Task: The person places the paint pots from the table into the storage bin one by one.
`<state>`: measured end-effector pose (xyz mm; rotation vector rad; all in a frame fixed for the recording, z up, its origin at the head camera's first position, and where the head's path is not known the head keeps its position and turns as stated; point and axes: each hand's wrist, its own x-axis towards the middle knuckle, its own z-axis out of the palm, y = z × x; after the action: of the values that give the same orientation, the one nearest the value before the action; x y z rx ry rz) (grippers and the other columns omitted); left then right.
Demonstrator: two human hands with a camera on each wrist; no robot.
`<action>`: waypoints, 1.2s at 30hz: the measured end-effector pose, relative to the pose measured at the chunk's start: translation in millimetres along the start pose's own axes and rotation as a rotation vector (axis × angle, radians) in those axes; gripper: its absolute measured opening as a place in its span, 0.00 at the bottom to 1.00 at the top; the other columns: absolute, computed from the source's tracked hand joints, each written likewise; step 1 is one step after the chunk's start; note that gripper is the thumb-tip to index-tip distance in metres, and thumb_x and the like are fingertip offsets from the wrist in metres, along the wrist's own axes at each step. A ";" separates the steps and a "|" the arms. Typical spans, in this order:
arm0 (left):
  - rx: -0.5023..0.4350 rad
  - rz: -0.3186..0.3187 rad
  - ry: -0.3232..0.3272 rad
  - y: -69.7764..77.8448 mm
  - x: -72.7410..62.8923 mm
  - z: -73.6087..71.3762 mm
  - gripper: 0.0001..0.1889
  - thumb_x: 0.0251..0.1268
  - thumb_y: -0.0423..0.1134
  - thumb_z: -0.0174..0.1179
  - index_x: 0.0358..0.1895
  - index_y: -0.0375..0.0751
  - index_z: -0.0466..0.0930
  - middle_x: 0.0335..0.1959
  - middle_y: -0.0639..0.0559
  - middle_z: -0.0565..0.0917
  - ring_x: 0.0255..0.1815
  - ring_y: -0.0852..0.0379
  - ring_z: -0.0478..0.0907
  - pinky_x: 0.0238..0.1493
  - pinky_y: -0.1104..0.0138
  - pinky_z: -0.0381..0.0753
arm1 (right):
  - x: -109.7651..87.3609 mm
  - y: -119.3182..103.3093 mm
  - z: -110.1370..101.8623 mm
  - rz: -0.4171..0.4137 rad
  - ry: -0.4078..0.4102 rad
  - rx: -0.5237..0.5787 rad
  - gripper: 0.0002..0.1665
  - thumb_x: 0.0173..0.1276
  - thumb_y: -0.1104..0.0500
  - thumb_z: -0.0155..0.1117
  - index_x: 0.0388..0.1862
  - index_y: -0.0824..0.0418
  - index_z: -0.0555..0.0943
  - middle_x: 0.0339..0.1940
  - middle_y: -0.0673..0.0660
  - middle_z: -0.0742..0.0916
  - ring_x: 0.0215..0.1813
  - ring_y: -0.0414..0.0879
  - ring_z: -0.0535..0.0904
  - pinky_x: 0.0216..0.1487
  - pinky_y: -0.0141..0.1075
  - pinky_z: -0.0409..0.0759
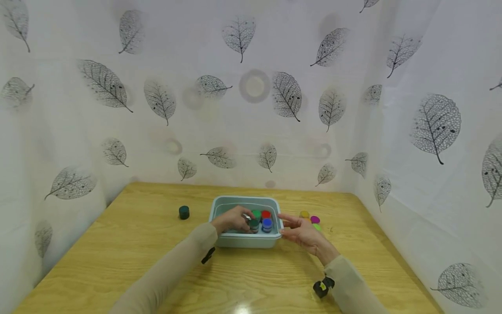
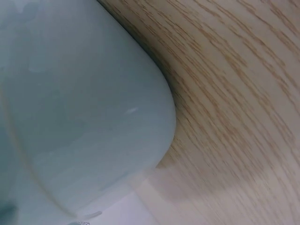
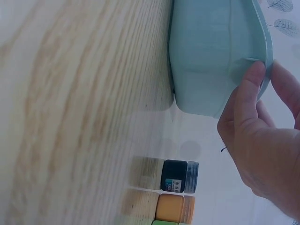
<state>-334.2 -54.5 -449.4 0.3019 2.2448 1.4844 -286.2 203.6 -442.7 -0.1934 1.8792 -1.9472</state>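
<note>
A pale blue-grey plastic bin (image 1: 245, 242) holds several small paint jars, among them a green-topped jar (image 1: 256, 214), a red one (image 1: 266, 214) and a blue one (image 1: 267, 225). My left hand (image 1: 234, 219) reaches down inside, its fingers curled at a dark green paint jar (image 1: 254, 225); the hand hides part of the bin's left side. At the right end, my right hand (image 1: 303, 235) pinches the bin's rim, with fingertips (image 3: 255, 70) against the outer wall just under the lip. The left wrist view shows only the bin's outer wall (image 2: 93, 103) and wood.
One dark green jar (image 1: 184, 212) stands alone on the wooden table (image 1: 157, 235), left of the bin. Right of it sit yellow (image 1: 304, 214), magenta (image 1: 315, 219) and lime-topped (image 1: 317, 227) jars, partly behind my right hand. A leaf-print curtain (image 1: 219, 109) encloses the table's back and sides.
</note>
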 end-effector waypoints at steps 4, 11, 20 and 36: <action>0.003 -0.009 -0.002 0.4 0.4 0.4 0.25 0.49 0.13 0.61 0.55 0.26 0.76 0.43 0.36 0.82 0.38 0.50 0.83 0.39 0.64 0.88 | 0.2 0.1 -0.2 0.000 -0.006 -0.003 0.38 0.67 0.68 0.64 0.75 0.67 0.62 0.66 0.73 0.68 0.53 0.49 0.81 0.55 0.37 0.84; -0.009 0.004 -0.021 1.7 1.0 0.9 0.28 0.47 0.15 0.66 0.56 0.26 0.74 0.43 0.36 0.83 0.38 0.51 0.84 0.39 0.66 0.87 | 0.3 -0.3 -0.9 0.004 0.000 -0.015 0.38 0.67 0.68 0.64 0.74 0.66 0.62 0.67 0.72 0.68 0.53 0.49 0.81 0.62 0.44 0.79; 0.088 0.055 -0.014 0.4 -0.4 -3.6 0.24 0.50 0.20 0.68 0.54 0.29 0.77 0.45 0.37 0.83 0.41 0.51 0.83 0.42 0.64 0.87 | 1.4 2.0 -2.2 -0.003 0.003 -0.014 0.38 0.67 0.67 0.64 0.74 0.66 0.63 0.66 0.72 0.69 0.52 0.48 0.81 0.58 0.40 0.82; 0.039 0.199 0.091 0.6 -6.0 -24.5 0.12 0.67 0.33 0.60 0.50 0.30 0.79 0.42 0.34 0.84 0.41 0.41 0.84 0.42 0.52 0.87 | -0.5 1.3 -1.4 0.001 -0.008 0.004 0.38 0.68 0.68 0.63 0.75 0.66 0.62 0.66 0.72 0.68 0.52 0.48 0.81 0.56 0.38 0.83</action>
<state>-340.3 -76.8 -439.2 0.4917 2.3761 1.5833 -286.0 205.1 -444.0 -0.1990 1.8703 -1.9467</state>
